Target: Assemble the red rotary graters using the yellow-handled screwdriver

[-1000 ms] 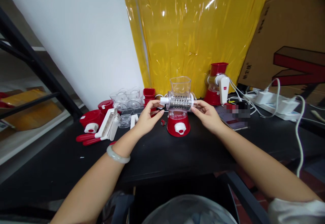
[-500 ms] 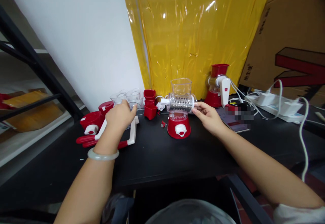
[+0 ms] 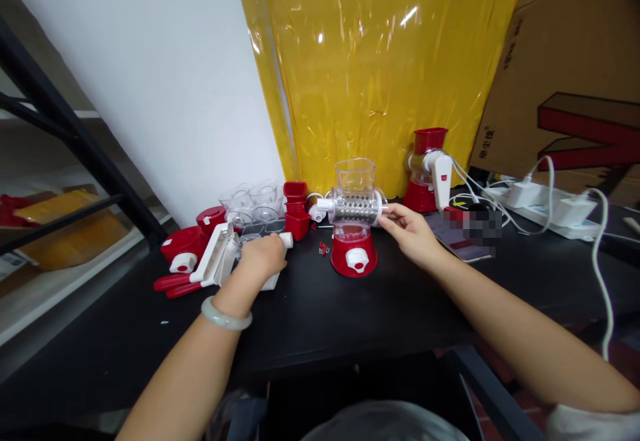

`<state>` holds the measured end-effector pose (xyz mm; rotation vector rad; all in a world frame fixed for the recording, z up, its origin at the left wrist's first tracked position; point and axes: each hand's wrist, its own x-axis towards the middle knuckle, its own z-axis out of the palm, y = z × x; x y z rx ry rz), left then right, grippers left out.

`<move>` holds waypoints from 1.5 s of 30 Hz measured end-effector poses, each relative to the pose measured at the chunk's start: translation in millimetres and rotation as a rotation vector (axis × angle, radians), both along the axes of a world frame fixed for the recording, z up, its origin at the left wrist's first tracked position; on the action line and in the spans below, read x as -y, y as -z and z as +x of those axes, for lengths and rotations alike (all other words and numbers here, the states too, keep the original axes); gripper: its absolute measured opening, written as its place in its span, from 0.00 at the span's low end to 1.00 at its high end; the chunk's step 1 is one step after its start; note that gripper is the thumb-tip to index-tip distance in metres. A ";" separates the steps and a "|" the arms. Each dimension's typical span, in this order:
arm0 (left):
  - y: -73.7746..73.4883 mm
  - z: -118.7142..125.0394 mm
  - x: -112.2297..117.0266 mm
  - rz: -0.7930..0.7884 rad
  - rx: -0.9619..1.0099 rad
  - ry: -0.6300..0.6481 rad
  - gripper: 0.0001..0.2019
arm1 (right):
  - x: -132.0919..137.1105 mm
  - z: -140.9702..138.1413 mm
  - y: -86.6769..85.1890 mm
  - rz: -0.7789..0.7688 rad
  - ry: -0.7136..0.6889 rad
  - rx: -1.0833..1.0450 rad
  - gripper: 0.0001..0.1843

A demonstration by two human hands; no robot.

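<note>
A rotary grater [image 3: 354, 228] stands on the black table [image 3: 400, 301]. It has a red base, a clear hopper and a perforated metal drum lying across it. My right hand [image 3: 410, 231] pinches the right end of the drum. My left hand [image 3: 263, 258] is closed over a white crank handle [image 3: 279, 248] to the left of the grater. Its white end sticks out past my knuckles. A green bangle sits on my left wrist.
A pile of red and white grater parts [image 3: 193, 254] and clear hoppers [image 3: 253, 204] lies at the left. A second assembled grater [image 3: 429, 168] stands at the back. Power strips with white cables [image 3: 545, 211] fill the right. Yellow film hangs behind.
My left hand left the drum's left end, reached to the parts pile, and now grips a white handle nearer me. My right hand stays on the drum.
</note>
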<state>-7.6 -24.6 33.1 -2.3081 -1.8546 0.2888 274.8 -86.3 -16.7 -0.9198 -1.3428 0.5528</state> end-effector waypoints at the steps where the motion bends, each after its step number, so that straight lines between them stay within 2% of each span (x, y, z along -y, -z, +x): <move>1: 0.1 2.3 4.0 -0.003 0.000 0.036 0.21 | -0.2 -0.3 -0.1 0.001 -0.003 0.001 0.17; 3: 0.1 6.4 11.4 0.011 0.020 0.121 0.19 | -0.6 -1.0 -0.4 0.004 -0.008 0.000 0.17; 6: -1.9 11.0 20.0 0.124 0.160 0.228 0.17 | -0.9 -1.8 -0.4 0.008 -0.016 -0.009 0.15; 12: -5.3 18.0 27.3 0.306 0.520 0.294 0.17 | -0.8 -1.9 1.4 0.010 -0.043 -0.010 0.11; 17: 3.1 22.2 25.5 0.477 0.495 0.288 0.18 | 0.9 -1.6 1.4 0.005 -0.028 0.002 0.11; 22: 8.5 20.0 18.8 0.580 0.522 0.359 0.17 | 2.4 -2.0 0.5 0.007 -0.024 -0.012 0.12; 30: 12.1 16.8 12.8 0.605 0.647 0.460 0.19 | 3.3 -1.6 -0.8 0.003 0.003 -0.010 0.13; 36: 13.7 21.4 21.4 0.700 0.614 0.540 0.24 | 4.1 -1.8 -2.2 -0.005 0.042 0.016 0.13; 39: 12.5 22.4 24.8 0.671 0.663 0.552 0.25 | 4.2 -1.9 -3.3 -0.005 0.057 0.020 0.14; 45: 17.0 22.1 18.7 0.555 0.895 0.617 0.29 | 4.9 -2.5 -4.3 -0.012 0.077 0.030 0.16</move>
